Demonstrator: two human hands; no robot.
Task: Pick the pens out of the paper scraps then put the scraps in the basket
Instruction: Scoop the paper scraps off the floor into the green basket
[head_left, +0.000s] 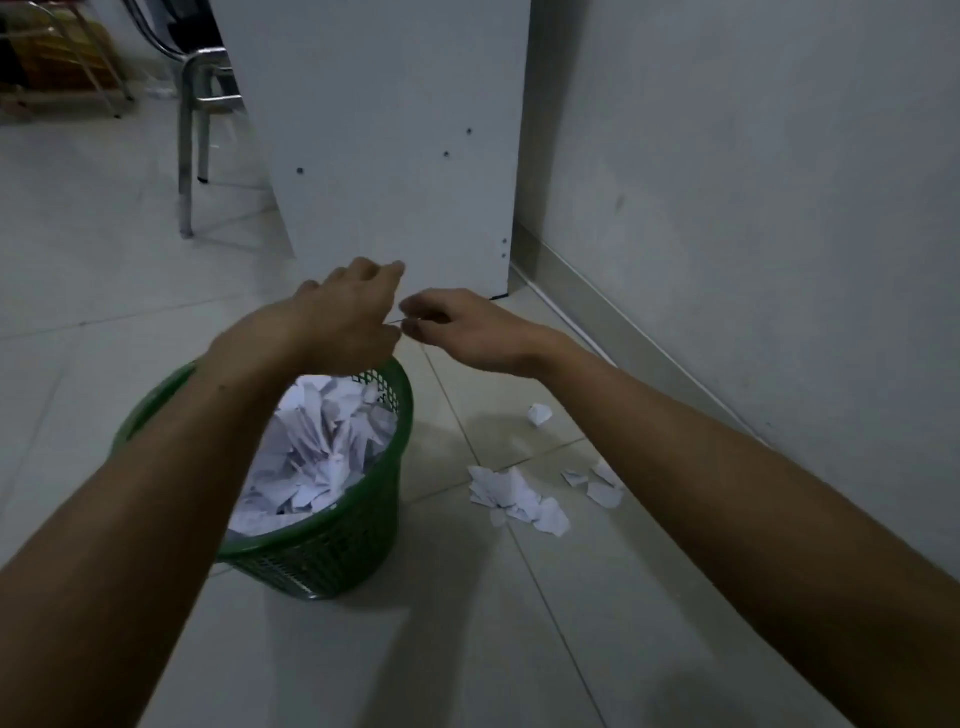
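A green mesh basket (332, 551) stands on the floor at the lower left, filled with white paper scraps (317, 447). My left hand (345, 317) hovers over its far rim, back toward me, fingers bent downward; its palm is hidden. My right hand (467, 332) is just to the right, fingertips almost meeting the left hand. Its thumb and forefinger pinch a thin pale sliver that looks like a paper scrap. More scraps lie on the tiles to the right of the basket: a small pile (514, 499), a few pieces (597, 486) and one crumpled bit (539, 414). No pens are in view.
A white cabinet panel (384, 135) rises just behind my hands. A grey wall with a skirting board (649, 343) runs along the right. A metal chair (197, 114) and a wooden rack (57, 62) stand at the far left on the tiled floor.
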